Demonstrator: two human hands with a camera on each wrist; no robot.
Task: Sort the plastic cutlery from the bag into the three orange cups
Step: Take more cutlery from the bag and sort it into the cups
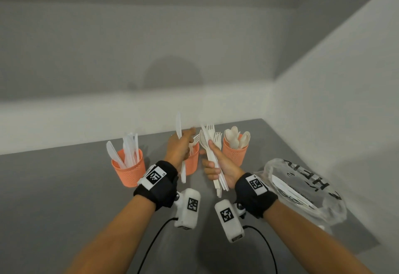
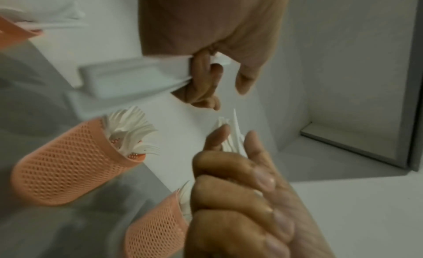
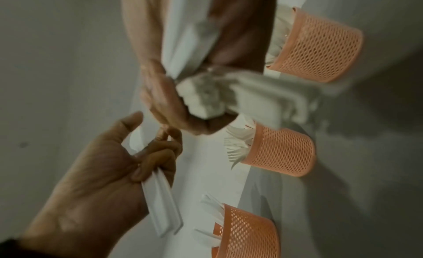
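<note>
Both hands are raised above the grey tabletop [image 1: 64,187], close together in front of the middle cup. The left hand [image 1: 178,147] has its fingers curled round a single white plastic knife [image 1: 181,144], held upright with the blade pointing to 12 o'clock and the handle hanging below the wrist. At 3 o'clock from it, the right hand [image 1: 218,163] grips a fanned bundle of white plastic cutlery [image 1: 212,155], forks and at least one spoon showing at its top, the handles sticking out under the palm toward 6 o'clock.

Three orange perforated plastic cups stand in a row near the back wall. The left orange cup [image 1: 129,169], at 9 o'clock from the left hand, holds white knives. The middle orange cup [image 1: 192,162] sits behind the two hands and holds forks, as the left wrist view also shows [image 2: 66,164]. The right orange cup [image 1: 234,155], at 2 o'clock from the right hand, is filled with cream-white spoons.

A clear plastic bag with black lettering [image 1: 302,189] lies on the tabletop at 4 o'clock from the right hand, just beside the right wrist, with more white cutlery inside it.
</note>
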